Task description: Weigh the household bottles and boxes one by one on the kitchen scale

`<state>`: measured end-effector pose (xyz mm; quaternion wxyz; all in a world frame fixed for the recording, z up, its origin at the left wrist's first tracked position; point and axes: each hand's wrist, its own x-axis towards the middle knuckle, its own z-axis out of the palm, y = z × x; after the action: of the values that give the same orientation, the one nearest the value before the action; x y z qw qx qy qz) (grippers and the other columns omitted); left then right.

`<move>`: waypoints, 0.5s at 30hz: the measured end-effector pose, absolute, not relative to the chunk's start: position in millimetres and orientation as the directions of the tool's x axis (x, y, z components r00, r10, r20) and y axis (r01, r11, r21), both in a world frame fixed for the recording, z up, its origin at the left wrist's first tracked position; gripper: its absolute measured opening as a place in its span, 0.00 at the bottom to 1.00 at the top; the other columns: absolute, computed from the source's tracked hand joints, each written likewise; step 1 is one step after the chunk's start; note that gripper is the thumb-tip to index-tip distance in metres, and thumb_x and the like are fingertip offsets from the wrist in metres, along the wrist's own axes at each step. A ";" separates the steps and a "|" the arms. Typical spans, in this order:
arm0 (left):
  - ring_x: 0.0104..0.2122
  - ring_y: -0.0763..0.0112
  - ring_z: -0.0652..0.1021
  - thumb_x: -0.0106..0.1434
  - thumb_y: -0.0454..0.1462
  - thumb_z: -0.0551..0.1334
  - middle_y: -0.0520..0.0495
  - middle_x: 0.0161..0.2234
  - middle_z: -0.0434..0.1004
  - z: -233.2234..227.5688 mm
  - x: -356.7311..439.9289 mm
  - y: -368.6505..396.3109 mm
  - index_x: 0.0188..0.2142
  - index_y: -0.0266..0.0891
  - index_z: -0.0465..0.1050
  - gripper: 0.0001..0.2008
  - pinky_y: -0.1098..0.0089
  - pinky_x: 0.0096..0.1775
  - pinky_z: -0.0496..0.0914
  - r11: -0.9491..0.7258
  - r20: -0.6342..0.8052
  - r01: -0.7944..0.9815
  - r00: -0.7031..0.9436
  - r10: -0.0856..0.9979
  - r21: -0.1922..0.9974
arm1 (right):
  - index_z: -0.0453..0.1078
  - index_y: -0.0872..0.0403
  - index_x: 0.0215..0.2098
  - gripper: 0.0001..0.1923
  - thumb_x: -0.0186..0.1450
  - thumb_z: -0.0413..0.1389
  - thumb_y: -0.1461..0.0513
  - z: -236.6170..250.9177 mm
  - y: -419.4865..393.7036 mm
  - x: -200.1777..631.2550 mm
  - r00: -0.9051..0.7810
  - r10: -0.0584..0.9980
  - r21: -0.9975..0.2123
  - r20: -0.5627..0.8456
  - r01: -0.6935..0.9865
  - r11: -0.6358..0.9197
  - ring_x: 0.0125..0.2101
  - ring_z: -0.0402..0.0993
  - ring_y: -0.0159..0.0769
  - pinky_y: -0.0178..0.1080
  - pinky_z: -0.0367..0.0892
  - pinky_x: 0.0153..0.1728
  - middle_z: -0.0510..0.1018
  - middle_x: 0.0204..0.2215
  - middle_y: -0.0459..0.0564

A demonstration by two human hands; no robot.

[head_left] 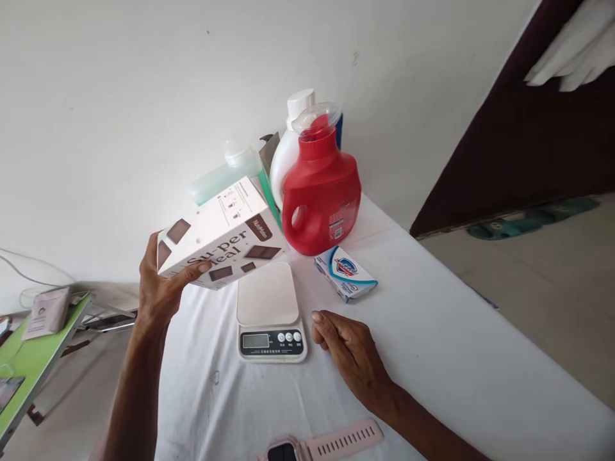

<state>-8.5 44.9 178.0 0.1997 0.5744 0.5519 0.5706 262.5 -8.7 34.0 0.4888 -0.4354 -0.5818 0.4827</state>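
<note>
A kitchen scale (271, 314) sits on the table (432, 358), near its middle. The left hand (161, 288) holds a carton (221, 234) in the air, above and left of the scale. The right hand (348, 349) rests on the table just right of the scale. A soap box (346, 273) lies behind that hand. Behind the soap box stands a detergent jug (321, 192), with a bottle (291, 150) behind it against the wall; another bottle (223, 176) seems to lean left of these. A watch (321, 445) lies at the table's near edge
</note>
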 end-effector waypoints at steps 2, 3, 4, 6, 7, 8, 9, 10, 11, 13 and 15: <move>0.48 0.50 0.83 0.44 0.43 0.81 0.44 0.48 0.84 175.5 8.7 34.9 0.56 0.40 0.75 0.40 0.56 0.46 0.81 -0.292 0.407 0.416 -0.223 0.886 0.861 | 0.59 0.50 0.21 0.30 0.77 0.47 0.45 42.6 -8.5 269.9 -0.029 0.984 -0.984 0.177 0.011 0.177 0.21 0.59 0.33 0.37 0.58 0.25 0.62 0.18 0.43; 0.48 0.50 0.83 0.45 0.44 0.81 0.44 0.48 0.84 175.1 18.9 27.9 0.56 0.40 0.75 0.39 0.56 0.46 0.81 -0.274 0.386 0.429 -0.200 0.900 0.861 | 0.60 0.50 0.20 0.29 0.77 0.48 0.46 50.5 -7.3 276.1 0.066 0.977 -0.979 0.202 0.010 0.201 0.21 0.60 0.33 0.37 0.58 0.26 0.63 0.18 0.43; 0.49 0.50 0.83 0.45 0.45 0.81 0.44 0.48 0.84 175.0 30.2 20.1 0.55 0.40 0.75 0.39 0.56 0.46 0.81 -0.252 0.361 0.445 -0.177 0.916 0.859 | 0.61 0.50 0.20 0.29 0.76 0.49 0.47 60.8 -5.2 283.9 0.181 0.955 -0.972 0.234 0.017 0.234 0.22 0.62 0.33 0.38 0.59 0.26 0.65 0.18 0.44; 0.48 0.49 0.83 0.45 0.48 0.81 0.44 0.48 0.84 174.4 55.0 4.1 0.54 0.41 0.74 0.39 0.55 0.45 0.81 -0.210 0.298 0.467 -0.123 0.947 0.859 | 0.65 0.51 0.21 0.28 0.76 0.49 0.48 86.4 2.3 304.1 0.450 0.839 -0.950 0.305 0.076 0.304 0.24 0.65 0.34 0.38 0.61 0.28 0.68 0.20 0.46; 0.47 0.49 0.83 0.44 0.49 0.81 0.44 0.47 0.84 173.1 67.9 -3.4 0.53 0.41 0.74 0.39 0.55 0.44 0.82 -0.197 0.266 0.460 -0.090 0.960 0.866 | 0.67 0.51 0.21 0.30 0.77 0.46 0.47 99.5 7.4 315.9 0.558 0.761 -0.937 0.331 0.096 0.337 0.23 0.66 0.34 0.39 0.61 0.28 0.70 0.20 0.47; 0.46 0.50 0.83 0.43 0.49 0.82 0.45 0.46 0.84 170.6 80.7 -10.0 0.53 0.42 0.73 0.39 0.55 0.43 0.82 -0.187 0.231 0.439 -0.050 0.972 0.879 | 0.68 0.52 0.21 0.31 0.76 0.46 0.46 111.4 13.1 328.4 0.630 0.701 -0.928 0.333 0.089 0.361 0.22 0.65 0.34 0.39 0.61 0.27 0.69 0.19 0.47; 0.45 0.50 0.84 0.43 0.50 0.82 0.45 0.45 0.84 166.7 93.2 -15.7 0.53 0.44 0.73 0.40 0.55 0.43 0.82 -0.179 0.200 0.404 -0.008 0.980 0.897 | 0.69 0.52 0.22 0.30 0.75 0.47 0.44 120.8 19.1 341.2 0.659 0.682 -0.931 0.317 0.078 0.357 0.22 0.66 0.34 0.39 0.62 0.26 0.70 0.19 0.47; 0.44 0.51 0.84 0.42 0.50 0.82 0.45 0.45 0.84 161.4 104.9 -20.5 0.53 0.45 0.72 0.40 0.55 0.42 0.82 -0.166 0.161 0.366 0.043 0.986 0.916 | 0.70 0.53 0.23 0.30 0.75 0.49 0.44 126.9 25.3 354.0 0.642 0.715 -0.946 0.277 0.051 0.321 0.23 0.68 0.34 0.39 0.64 0.27 0.71 0.20 0.48; 0.43 0.52 0.84 0.42 0.49 0.82 0.46 0.44 0.84 154.7 115.8 -24.3 0.53 0.46 0.72 0.40 0.54 0.42 0.82 -0.148 0.124 0.329 0.095 0.988 0.933 | 0.70 0.54 0.23 0.29 0.74 0.50 0.44 129.2 31.6 366.3 0.620 0.748 -0.958 0.238 0.025 0.285 0.23 0.69 0.33 0.39 0.65 0.27 0.71 0.20 0.49; 0.42 0.53 0.84 0.41 0.46 0.83 0.46 0.43 0.84 138.1 134.4 -29.3 0.52 0.47 0.71 0.40 0.54 0.43 0.81 -0.111 0.064 0.277 0.174 0.983 0.955 | 0.69 0.54 0.22 0.30 0.74 0.52 0.45 122.5 44.1 387.5 0.582 0.799 -0.975 0.151 -0.043 0.216 0.21 0.68 0.32 0.38 0.64 0.25 0.71 0.20 0.49; 0.42 0.54 0.83 0.40 0.45 0.84 0.47 0.43 0.84 120.0 148.8 -31.2 0.51 0.47 0.70 0.40 0.54 0.44 0.80 -0.093 0.041 0.272 0.190 0.981 0.958 | 0.69 0.55 0.21 0.29 0.76 0.52 0.48 104.9 54.7 401.4 0.536 0.845 -0.986 -0.004 -0.143 0.086 0.19 0.67 0.30 0.37 0.63 0.23 0.70 0.19 0.49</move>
<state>148.8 -31.2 120.0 0.4507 0.6259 0.5006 0.3932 401.4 54.7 104.9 0.6688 -0.5662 -0.3097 0.3692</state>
